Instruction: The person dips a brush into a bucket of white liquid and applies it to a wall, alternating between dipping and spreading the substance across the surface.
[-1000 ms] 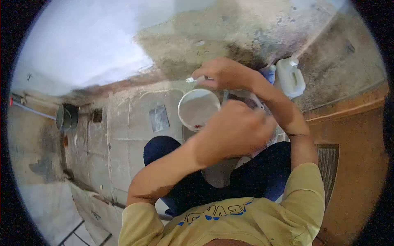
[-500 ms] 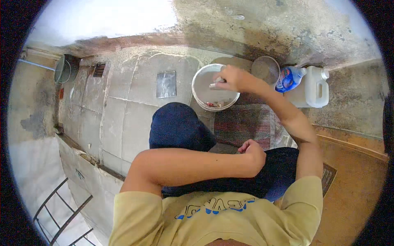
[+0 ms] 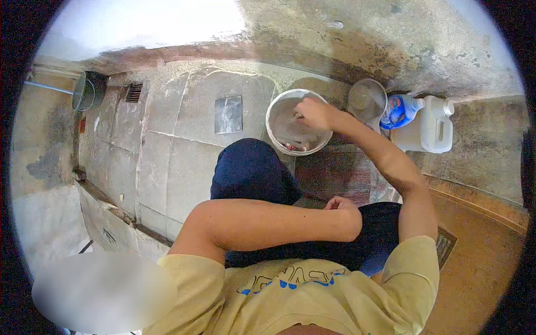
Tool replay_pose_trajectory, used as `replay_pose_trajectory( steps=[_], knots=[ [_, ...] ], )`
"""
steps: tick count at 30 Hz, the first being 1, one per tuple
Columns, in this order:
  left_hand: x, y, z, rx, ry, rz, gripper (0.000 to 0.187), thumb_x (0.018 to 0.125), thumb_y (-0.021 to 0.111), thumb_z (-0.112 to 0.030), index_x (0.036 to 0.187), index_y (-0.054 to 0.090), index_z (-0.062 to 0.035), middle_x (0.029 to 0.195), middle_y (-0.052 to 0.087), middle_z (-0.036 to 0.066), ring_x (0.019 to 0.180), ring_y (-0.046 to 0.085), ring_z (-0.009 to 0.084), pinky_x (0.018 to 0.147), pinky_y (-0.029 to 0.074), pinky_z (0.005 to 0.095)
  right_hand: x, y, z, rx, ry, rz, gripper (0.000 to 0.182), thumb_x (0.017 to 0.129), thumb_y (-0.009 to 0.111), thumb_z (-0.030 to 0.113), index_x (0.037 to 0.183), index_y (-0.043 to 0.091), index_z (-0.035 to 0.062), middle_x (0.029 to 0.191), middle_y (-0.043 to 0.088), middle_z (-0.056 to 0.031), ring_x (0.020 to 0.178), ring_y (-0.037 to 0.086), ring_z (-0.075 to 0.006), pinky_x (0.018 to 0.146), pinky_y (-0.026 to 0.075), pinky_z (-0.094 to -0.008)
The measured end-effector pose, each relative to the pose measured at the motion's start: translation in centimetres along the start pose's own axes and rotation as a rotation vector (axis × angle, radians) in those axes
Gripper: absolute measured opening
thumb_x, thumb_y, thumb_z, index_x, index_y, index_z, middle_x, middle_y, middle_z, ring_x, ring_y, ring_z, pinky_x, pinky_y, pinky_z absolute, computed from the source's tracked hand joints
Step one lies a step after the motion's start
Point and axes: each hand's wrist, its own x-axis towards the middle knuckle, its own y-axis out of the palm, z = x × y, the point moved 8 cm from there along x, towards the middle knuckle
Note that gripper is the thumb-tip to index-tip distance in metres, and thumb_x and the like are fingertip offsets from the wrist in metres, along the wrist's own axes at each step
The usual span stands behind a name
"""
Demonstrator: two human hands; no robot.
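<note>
Over the right part of a white bucket (image 3: 272, 129) is my right hand (image 3: 314, 113), its fingers curled together; what they hold, if anything, is too small to make out. Cloudy liquid and a few small red and pale items (image 3: 291, 147) show low inside the bucket. My left hand (image 3: 343, 209) rests with curled fingers at my dark-clothed lap, beside a reddish woven mat (image 3: 335, 176). Its palm is mostly hidden.
Right of the bucket stand a clear round tub (image 3: 367, 100), a blue bottle (image 3: 400, 111) and a white jug (image 3: 430, 128). A metal plate (image 3: 229, 115) lies on the tiled floor. A dark bucket (image 3: 89, 91) and a drain grate (image 3: 134, 92) are far left.
My right hand has shifted slightly lower, and the pale object seen at its fingers before is no longer clearly visible. The whole view has moved a little.
</note>
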Motion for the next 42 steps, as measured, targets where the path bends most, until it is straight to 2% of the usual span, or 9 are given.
replay_pose_trajectory(
  steps=[5,10,18,20,25,32,35,38,42],
  knots=[
    [0.7,0.0,-0.9,0.073,0.026,-0.03,0.031,0.067,0.077,-0.018,0.097,0.074,-0.0086,0.092,0.071,0.008,0.069,0.066,0.0324,0.046,0.049,0.0489,-2.6,-6.7,-0.6,0.222,-0.043,-0.16,0.019,0.083,0.065,0.013,0.098,0.072,0.0019,0.091,0.071,-0.0148,0.082,0.067,-0.0296,0.076,0.053,-0.0365],
    [-1.9,0.0,-0.7,0.144,0.051,0.0,0.03,0.066,0.078,-0.018,0.094,0.074,-0.008,0.089,0.071,0.009,0.068,0.066,0.0327,0.044,0.048,0.0486,-7.2,-9.9,-6.1,0.937,0.319,-0.381,0.02,0.09,0.065,0.017,0.096,0.07,-0.0007,0.091,0.07,-0.0064,0.08,0.066,-0.0143,0.072,0.054,-0.0277],
    [-2.4,-0.1,0.0,-0.007,0.067,-0.116,0.022,0.071,0.074,-0.016,0.092,0.075,-0.0087,0.088,0.073,0.009,0.073,0.069,0.0321,0.048,0.05,0.0488,-11.4,-9.1,-10.1,1.416,0.365,-0.701,0.026,0.095,0.06,0.021,0.108,0.066,0.0001,0.104,0.068,-0.0087,0.092,0.065,-0.0174,0.08,0.054,-0.0303],
    [-9.6,-3.6,-0.8,0.066,0.28,-0.556,0.011,0.077,0.069,-0.015,0.082,0.073,-0.0068,0.087,0.072,0.013,0.078,0.071,0.0314,0.053,0.054,0.0473,-12.2,-9.9,-10.0,1.443,0.352,-0.745,0.026,0.094,0.06,0.021,0.108,0.067,0.0004,0.107,0.067,-0.0102,0.096,0.065,-0.0192,0.084,0.055,-0.0326],
    [-19.6,-9.1,-1.7,-0.049,0.678,-0.916,0.01,0.082,0.063,-0.013,0.083,0.063,-0.0027,0.082,0.064,0.017,0.079,0.067,0.0338,0.064,0.055,0.0417,-12.2,-11.7,-9.4,1.383,0.285,-0.726,0.024,0.096,0.059,0.021,0.105,0.065,-0.0001,0.098,0.068,-0.0081,0.089,0.065,-0.0163,0.078,0.054,-0.0284],
    [-33.7,-11.2,-1.5,-0.963,1.214,-0.995,0.02,0.098,0.052,-0.023,0.097,0.049,-0.0032,0.104,0.064,0.022,0.071,0.064,0.0298,0.07,0.053,0.042,-13.0,-14.5,-8.0,1.415,0.167,-0.86,0.021,0.095,0.061,0.019,0.102,0.065,-0.0003,0.095,0.068,-0.0092,0.084,0.066,-0.0157,0.073,0.054,-0.0284],
    [-37.7,-9.8,-0.6,-1.851,1.76,-1.139,0.027,0.1,0.049,-0.035,0.099,0.051,-0.0076,0.105,0.063,0.017,0.078,0.061,0.0334,0.075,0.053,0.0404,-13.1,-15.3,-7.9,1.335,0.16,-0.808,0.022,0.095,0.062,0.021,0.1,0.065,-0.0009,0.094,0.068,-0.0091,0.082,0.066,-0.0156,0.072,0.054,-0.0288],
    [-39.1,-6.6,0.2,-1.289,1.289,-1.3,0.046,0.099,0.04,-0.054,0.127,0.041,-0.0181,0.08,0.065,0.021,0.052,0.055,0.028,0.047,0.045,0.0401,-12.7,-15.8,-7.7,1.351,0.114,-0.865,0.024,0.094,0.064,0.021,0.102,0.065,-0.002,0.094,0.068,-0.0092,0.081,0.066,-0.0163,0.073,0.054,-0.0289],
    [-40.0,-6.8,-3.4,-2.124,1.428,-2.14,0.051,0.072,0.079,-0.045,0.09,0.038,-0.0191,0.068,0.042,0.003,0.05,0.03,0.0137,0.044,0.019,0.0297,-12.4,-16.2,-6.9,1.302,0.104,-0.814,0.027,0.095,0.063,0.021,0.104,0.066,-0.004,0.096,0.069,-0.0099,0.081,0.067,-0.0165,0.074,0.054,-0.0285]
  ],
)
